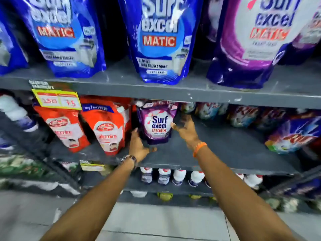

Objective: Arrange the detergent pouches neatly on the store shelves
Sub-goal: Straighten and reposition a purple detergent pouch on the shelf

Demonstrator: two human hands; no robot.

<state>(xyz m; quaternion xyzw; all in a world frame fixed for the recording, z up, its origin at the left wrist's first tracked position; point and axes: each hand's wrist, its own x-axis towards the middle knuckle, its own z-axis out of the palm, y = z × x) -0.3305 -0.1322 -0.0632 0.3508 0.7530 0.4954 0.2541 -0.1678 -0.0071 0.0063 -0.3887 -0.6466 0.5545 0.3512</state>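
Two bare forearms reach in from the floor edge toward the middle shelf. The left hand, beaded band at the wrist, lies open against the lower left side of one small purple pouch, thumb out along the shelf, grip not closed. The right hand, orange band at the wrist, is spread open at the pouch's right edge, fingertips touching or just beside it; I cannot tell which. The pouch stands upright near the shelf's front, with two red pouches just to its left and bare shelf to its right as far as the Rin packs. Further back along that shelf stands a blurred row of packs. On the top shelf stand two full blue pouches and one large purple one, with gaps between them.
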